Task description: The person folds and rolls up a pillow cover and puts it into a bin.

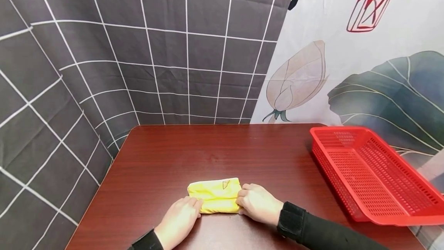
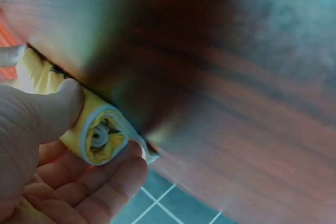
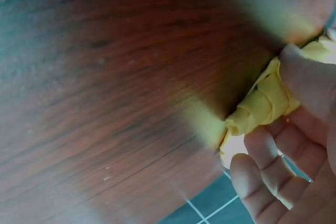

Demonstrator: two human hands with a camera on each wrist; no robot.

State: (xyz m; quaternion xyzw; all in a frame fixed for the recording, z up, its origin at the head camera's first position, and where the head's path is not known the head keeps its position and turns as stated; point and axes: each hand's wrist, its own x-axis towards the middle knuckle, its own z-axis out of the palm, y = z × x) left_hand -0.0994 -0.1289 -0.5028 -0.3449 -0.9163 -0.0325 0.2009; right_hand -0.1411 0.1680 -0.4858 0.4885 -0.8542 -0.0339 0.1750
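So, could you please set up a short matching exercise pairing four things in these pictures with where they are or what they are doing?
Things:
1. yellow cloth roll
2. red basket
3. left hand
4. right hand

Places or states:
A. stands on the table at its right edge, apart from both hands
B. grips the roll's right end
C. lies on the table between the two hands
D. grips the roll's left end, thumb on top

Pairs: 1-C, 2-A, 3-D, 4-B

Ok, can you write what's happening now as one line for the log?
left hand: grips left end of roll | right hand: grips right end | roll: yellow cloth, on table | basket: red, to the right
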